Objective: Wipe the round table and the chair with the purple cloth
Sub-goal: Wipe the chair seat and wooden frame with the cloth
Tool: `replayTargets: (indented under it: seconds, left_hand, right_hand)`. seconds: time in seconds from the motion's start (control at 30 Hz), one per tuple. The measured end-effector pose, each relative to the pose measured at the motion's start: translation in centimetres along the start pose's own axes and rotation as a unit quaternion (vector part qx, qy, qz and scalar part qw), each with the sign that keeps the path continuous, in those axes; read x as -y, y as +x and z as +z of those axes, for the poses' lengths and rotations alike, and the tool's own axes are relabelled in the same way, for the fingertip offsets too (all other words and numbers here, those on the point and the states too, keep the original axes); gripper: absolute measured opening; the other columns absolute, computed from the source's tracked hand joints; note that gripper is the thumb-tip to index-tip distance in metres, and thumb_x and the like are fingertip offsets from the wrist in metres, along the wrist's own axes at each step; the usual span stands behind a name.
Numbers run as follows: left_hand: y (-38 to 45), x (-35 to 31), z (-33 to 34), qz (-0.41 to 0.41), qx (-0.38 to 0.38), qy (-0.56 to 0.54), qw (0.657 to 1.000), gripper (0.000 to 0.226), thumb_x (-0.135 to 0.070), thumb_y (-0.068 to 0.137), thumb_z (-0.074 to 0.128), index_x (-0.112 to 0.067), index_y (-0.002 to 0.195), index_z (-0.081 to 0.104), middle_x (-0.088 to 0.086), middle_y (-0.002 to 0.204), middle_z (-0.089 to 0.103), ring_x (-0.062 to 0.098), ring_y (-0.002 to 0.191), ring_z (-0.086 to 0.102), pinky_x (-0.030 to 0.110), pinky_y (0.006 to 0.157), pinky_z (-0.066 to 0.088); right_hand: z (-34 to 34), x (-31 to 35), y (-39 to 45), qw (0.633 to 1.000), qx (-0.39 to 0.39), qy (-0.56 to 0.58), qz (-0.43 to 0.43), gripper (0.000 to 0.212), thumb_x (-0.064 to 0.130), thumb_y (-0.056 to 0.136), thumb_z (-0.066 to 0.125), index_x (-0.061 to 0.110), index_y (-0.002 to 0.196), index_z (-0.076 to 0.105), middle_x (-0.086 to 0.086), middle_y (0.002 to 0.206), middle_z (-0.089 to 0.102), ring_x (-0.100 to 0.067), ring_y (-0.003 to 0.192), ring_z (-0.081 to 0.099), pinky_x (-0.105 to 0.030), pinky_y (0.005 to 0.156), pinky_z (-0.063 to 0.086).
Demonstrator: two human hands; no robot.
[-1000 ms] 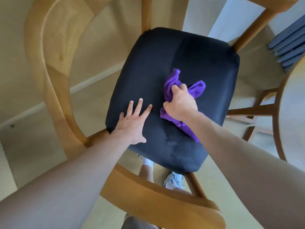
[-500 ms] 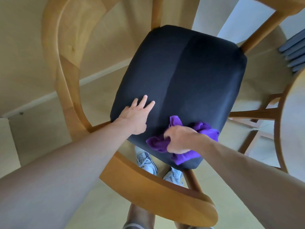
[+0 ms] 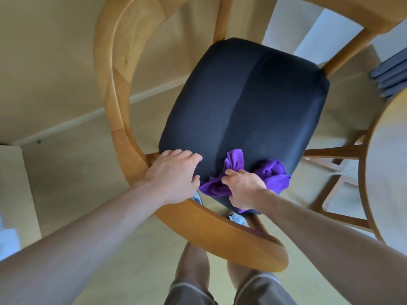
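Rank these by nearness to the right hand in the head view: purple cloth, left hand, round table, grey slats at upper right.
From the right hand:
1. Purple cloth, gripped in it, at the seat's near edge.
2. Left hand, just to its left on the seat corner.
3. Round table, off at the right edge.
4. Grey slats, upper right, farthest.

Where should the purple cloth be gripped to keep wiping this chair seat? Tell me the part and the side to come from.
Grip the bunched middle of the purple cloth, from above and the near seat edge, as the right hand does now. The cloth lies crumpled on the dark seat, its folds standing up, so curled fingers can gather them. The left hand rests at the seat's near-left corner.
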State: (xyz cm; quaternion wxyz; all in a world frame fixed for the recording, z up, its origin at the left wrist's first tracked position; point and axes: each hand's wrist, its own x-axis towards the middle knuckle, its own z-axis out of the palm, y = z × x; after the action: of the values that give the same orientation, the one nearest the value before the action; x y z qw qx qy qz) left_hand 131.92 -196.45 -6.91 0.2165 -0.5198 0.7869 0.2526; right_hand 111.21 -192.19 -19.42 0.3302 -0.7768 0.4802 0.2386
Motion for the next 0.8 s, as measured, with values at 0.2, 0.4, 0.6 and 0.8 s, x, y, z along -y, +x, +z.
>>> replayTargets:
  seconds: [0.2,0.4,0.6,0.8]
  left_hand:
    - [-3.3,-1.1,1.6,-0.002,-0.1,-0.019,0.995,0.048,-0.038,0.09,0.033,-0.02,0.111,0.073,-0.004,0.105,0.074,0.02,0.098,0.066,0.04,0.094,0.05]
    - [-3.1,-0.9,2.0,-0.014,-0.142,-0.032,0.989,0.033,-0.034,0.085,0.035,-0.021,0.088,0.064,-0.006,0.083,0.063,0.02,0.079,0.057,0.041,0.08,0.049]
    - [-3.3,-1.1,1.6,-0.027,-0.131,-0.032,0.99,0.032,-0.033,0.084,0.035,-0.019,0.088,0.064,-0.004,0.083,0.063,0.022,0.08,0.056,0.041,0.083,0.047]
    - [-3.2,-1.2,1.9,-0.041,-0.128,-0.013,0.991,0.023,-0.032,0.085,0.045,-0.02,0.088,0.065,-0.003,0.085,0.065,0.023,0.084,0.058,0.042,0.092,0.044]
  right_hand:
    - [-3.2,-0.4,0.6,0.995,0.007,0.075,0.06,0.031,0.025,0.085,0.055,0.023,0.115,0.061,0.005,0.118,0.056,-0.027,0.109,0.06,-0.036,0.074,0.048]
    - [-2.2,1.3,2.3,0.994,-0.093,0.049,0.015,0.046,0.031,0.091,0.063,0.022,0.133,0.047,-0.001,0.134,0.038,-0.03,0.116,0.046,-0.042,0.076,0.053]
    - [2.3,-1.9,-3.4,0.993,0.064,-0.085,-0.053,0.032,0.027,0.094,0.058,0.029,0.125,0.055,0.007,0.13,0.042,-0.024,0.118,0.048,-0.037,0.073,0.047]
    - [-1.2,-0.7,-2.9,0.994,0.089,-0.038,-0.042,0.034,0.033,0.088,0.056,0.025,0.121,0.061,0.006,0.134,0.05,-0.025,0.117,0.057,-0.039,0.084,0.054]
